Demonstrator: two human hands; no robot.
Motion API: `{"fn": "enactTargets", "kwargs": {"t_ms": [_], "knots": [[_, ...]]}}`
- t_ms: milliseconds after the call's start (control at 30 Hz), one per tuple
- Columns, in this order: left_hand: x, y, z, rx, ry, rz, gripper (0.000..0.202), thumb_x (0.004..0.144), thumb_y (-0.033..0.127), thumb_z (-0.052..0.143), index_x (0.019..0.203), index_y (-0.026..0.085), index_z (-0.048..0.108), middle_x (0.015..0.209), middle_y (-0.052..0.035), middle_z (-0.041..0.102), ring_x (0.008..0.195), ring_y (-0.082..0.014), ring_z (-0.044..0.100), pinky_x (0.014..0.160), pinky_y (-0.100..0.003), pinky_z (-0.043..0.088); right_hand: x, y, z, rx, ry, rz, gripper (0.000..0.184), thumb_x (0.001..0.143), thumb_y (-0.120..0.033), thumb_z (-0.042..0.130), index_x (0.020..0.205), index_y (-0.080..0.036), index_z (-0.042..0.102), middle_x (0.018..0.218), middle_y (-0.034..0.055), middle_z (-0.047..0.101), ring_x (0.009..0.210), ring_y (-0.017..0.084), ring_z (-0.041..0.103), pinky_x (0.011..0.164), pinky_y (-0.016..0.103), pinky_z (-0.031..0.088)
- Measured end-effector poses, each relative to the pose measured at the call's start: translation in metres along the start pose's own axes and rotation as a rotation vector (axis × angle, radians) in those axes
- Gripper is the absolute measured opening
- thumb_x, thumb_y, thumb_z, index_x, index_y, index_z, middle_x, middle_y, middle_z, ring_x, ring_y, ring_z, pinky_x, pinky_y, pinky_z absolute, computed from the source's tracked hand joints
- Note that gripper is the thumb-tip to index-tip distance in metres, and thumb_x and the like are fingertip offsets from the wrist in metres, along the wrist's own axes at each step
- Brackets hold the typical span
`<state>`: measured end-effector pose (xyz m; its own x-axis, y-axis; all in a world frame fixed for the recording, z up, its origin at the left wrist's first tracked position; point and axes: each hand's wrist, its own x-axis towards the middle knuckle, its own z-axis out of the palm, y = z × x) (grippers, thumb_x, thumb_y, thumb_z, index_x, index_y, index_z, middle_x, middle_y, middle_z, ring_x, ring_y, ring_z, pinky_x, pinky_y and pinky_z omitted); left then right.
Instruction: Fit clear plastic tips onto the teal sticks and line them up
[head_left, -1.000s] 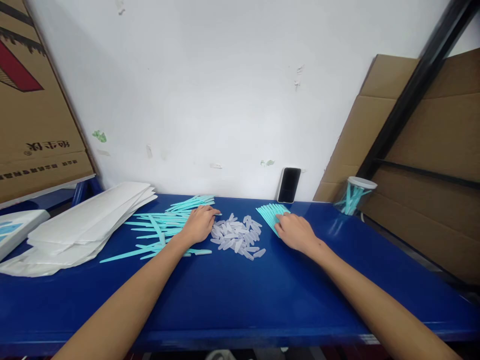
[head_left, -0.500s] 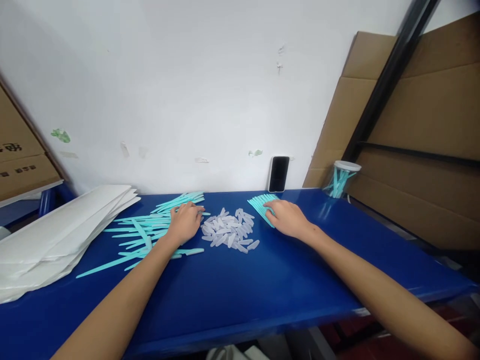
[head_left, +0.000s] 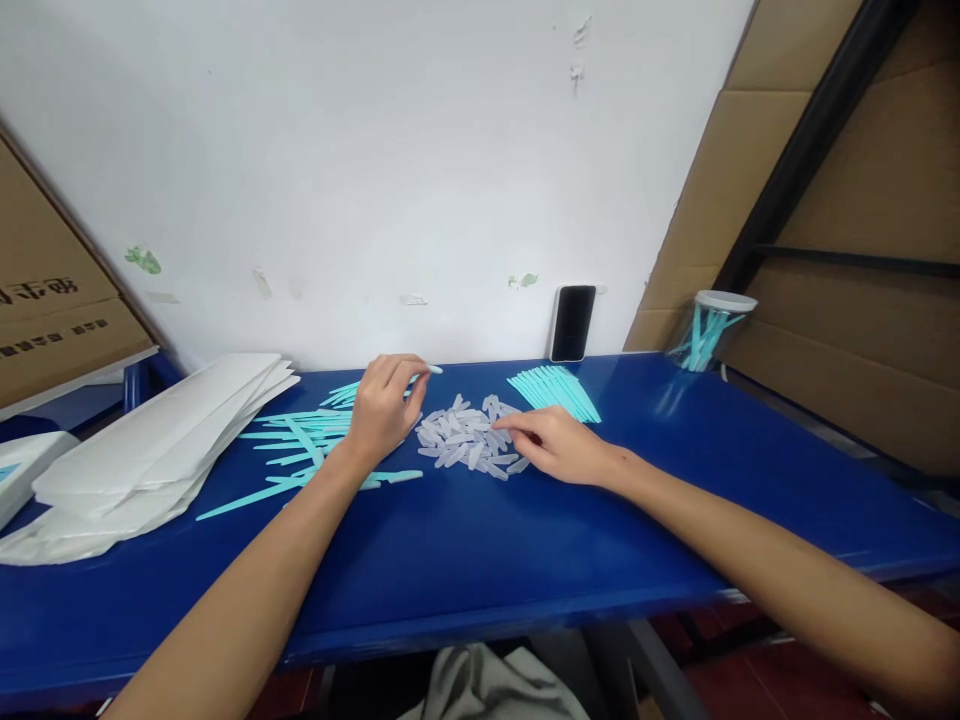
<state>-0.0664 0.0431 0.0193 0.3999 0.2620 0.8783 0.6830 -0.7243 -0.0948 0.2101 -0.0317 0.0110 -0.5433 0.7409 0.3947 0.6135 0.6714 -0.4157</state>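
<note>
My left hand is raised a little off the blue table, with a teal stick pinched between its fingers. Under and left of it lie several loose teal sticks. My right hand rests at the right edge of a heap of clear plastic caps, its fingers reaching into the caps; whether it grips one is hidden. Behind it sits a neat row of teal sticks.
A stack of white bags lies at the left. A black phone leans on the white wall. A clear jar with teal sticks stands at the right by cardboard sheets. A cardboard box is at far left.
My left hand has lifted off the loose sticks with one stick in its fingers. My right hand has left the neat row and moved left to the heap of caps.
</note>
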Motion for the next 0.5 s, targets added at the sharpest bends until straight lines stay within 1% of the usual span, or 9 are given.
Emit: {"fn": "enactTargets", "kwargs": {"t_ms": [33,100,167,233,300,367,433,500], "knots": [[0.003,0.007,-0.002,-0.026,0.073,0.074,0.013,0.101,0.017,0.054,0.109,0.022,0.062,0.100,-0.0075,0.072,0.093,-0.0210,0.068,0.084,-0.036,0.056,0.000,0.001,0.001,-0.002,0.040,0.010,0.040,0.100,-0.017,0.046,0.130,-0.016,0.073,0.085,0.0046,0.077,0.064,0.015,0.064,0.066,0.028,0.049],[0.005,0.023,-0.003,-0.063,0.167,0.193,0.030,0.099,0.011,0.056,0.126,0.023,0.057,0.102,-0.0071,0.071,0.093,-0.0188,0.069,0.082,-0.032,0.058,0.000,0.003,0.002,-0.015,0.143,0.023,0.042,0.103,-0.023,0.048,0.141,-0.015,0.065,0.089,0.0053,0.073,0.067,0.017,0.062,0.068,0.030,0.049],[0.004,0.041,-0.002,-0.094,0.180,0.256,0.046,0.098,0.007,0.054,0.141,0.024,0.051,0.106,-0.0086,0.071,0.094,-0.0178,0.070,0.080,-0.029,0.060,0.000,0.003,0.002,-0.040,0.211,-0.012,0.049,0.105,-0.033,0.052,0.151,-0.016,0.054,0.095,0.0066,0.069,0.075,0.019,0.061,0.072,0.033,0.051],[0.001,0.056,0.000,-0.140,0.149,0.272,0.051,0.098,0.006,0.051,0.146,0.025,0.048,0.107,-0.0092,0.070,0.093,-0.0168,0.070,0.078,-0.028,0.061,0.000,0.003,0.002,-0.057,0.225,-0.087,0.050,0.106,-0.041,0.053,0.151,-0.019,0.052,0.101,0.0072,0.064,0.081,0.020,0.060,0.075,0.034,0.051],[-0.001,0.066,0.003,-0.191,0.131,0.267,0.048,0.099,0.006,0.051,0.143,0.025,0.050,0.106,-0.0088,0.071,0.092,-0.0162,0.071,0.077,-0.027,0.061,-0.001,0.002,0.001,-0.059,0.244,-0.161,0.040,0.107,-0.041,0.052,0.140,-0.020,0.058,0.102,0.0070,0.061,0.083,0.020,0.059,0.075,0.034,0.050],[-0.001,0.070,0.005,-0.233,0.142,0.255,0.042,0.099,0.006,0.052,0.137,0.024,0.052,0.106,-0.0082,0.072,0.094,-0.0163,0.071,0.079,-0.027,0.061,-0.001,0.001,0.000,-0.080,0.310,-0.214,0.028,0.108,-0.037,0.050,0.124,-0.020,0.064,0.099,0.0069,0.060,0.083,0.019,0.058,0.075,0.033,0.049],[0.001,0.068,0.004,-0.256,0.149,0.233,0.035,0.100,0.007,0.053,0.131,0.023,0.053,0.105,-0.0071,0.074,0.095,-0.0164,0.072,0.080,-0.027,0.060,-0.001,0.000,-0.001,-0.127,0.373,-0.246,0.022,0.108,-0.034,0.049,0.111,-0.020,0.066,0.096,0.0069,0.060,0.083,0.019,0.058,0.074,0.032,0.048],[0.003,0.061,0.002,-0.248,0.112,0.200,0.024,0.102,0.012,0.052,0.124,0.021,0.055,0.102,-0.0065,0.074,0.092,-0.0170,0.071,0.079,-0.029,0.057,-0.001,-0.001,-0.002,-0.167,0.388,-0.262,0.021,0.108,-0.032,0.049,0.105,-0.020,0.066,0.090,0.0058,0.061,0.079,0.019,0.058,0.071,0.031,0.046]]}}
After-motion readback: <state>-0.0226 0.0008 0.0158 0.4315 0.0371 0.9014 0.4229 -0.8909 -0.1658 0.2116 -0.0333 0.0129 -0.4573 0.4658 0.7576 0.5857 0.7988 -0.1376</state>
